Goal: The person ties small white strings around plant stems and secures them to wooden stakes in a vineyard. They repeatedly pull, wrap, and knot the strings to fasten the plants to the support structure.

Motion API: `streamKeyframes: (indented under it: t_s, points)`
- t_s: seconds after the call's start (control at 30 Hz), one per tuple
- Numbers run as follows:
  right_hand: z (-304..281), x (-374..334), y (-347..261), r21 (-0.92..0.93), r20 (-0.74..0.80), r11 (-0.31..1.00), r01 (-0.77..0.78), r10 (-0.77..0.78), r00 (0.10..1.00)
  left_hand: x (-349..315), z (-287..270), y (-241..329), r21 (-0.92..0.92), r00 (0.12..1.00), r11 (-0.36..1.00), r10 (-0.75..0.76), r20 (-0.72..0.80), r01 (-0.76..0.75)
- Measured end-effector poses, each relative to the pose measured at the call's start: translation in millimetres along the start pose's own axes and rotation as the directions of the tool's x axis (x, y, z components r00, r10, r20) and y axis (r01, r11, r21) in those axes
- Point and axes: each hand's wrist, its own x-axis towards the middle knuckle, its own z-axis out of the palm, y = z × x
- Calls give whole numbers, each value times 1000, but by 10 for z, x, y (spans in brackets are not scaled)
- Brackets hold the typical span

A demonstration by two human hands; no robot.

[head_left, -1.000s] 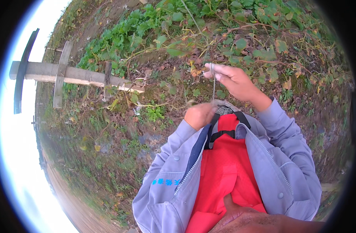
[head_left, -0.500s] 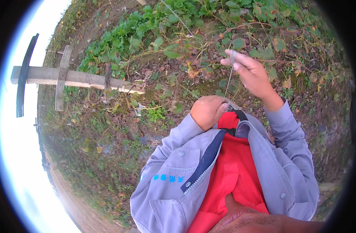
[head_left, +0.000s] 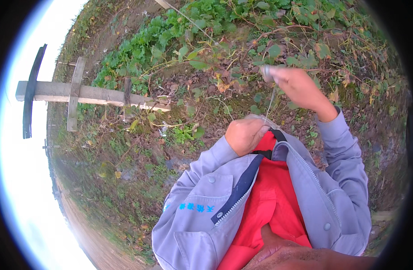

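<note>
A thin pale string [head_left: 270, 105] runs taut between my two hands in front of my waist. My left hand [head_left: 245, 136] is closed at the lower end of the string, close to the belt buckle and the red shirt. Above it and to the right is my right hand [head_left: 300, 90], its fingers blurred by motion. A greyish-white wrap of the string shows round those fingers. The left fingertips are turned inward, so their exact grip on the string is partly hidden.
A wooden post with crosspieces [head_left: 94, 93] juts in from the left. Leafy green plants [head_left: 148, 42] and trailing vines grow ahead over soil with dry leaves. Another thin line [head_left: 188, 20] slants across the upper middle.
My right hand has shifted slightly right and down, and its fingers have turned. My left hand stays closed near the waist, a little lower. The view has shifted slightly.
</note>
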Motion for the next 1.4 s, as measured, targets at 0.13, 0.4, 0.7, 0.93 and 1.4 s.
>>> streamKeyframes:
  t_s: [0.13,0.4,0.7,0.93,1.4]
  points:
    - [-189,-248,7,265,725,951,-161,-87,684,-13,-49,-73,-64,968,983,-180,-173,172]
    - [20,57,133,-104,-5,994,18,-18,1000,-53,155,-121,-139,974,973,-200,-101,186]
    - [152,-158,-57,670,418,593,-447,196,887,-56,148,-321,-242,925,942,-292,-242,234]
    - [219,219,156,-61,427,992,114,-77,901,-35,-16,-448,-178,899,957,-276,-341,227]
    - [336,154,83,335,651,874,-353,56,757,25,-98,-594,-96,949,981,-188,-253,169]
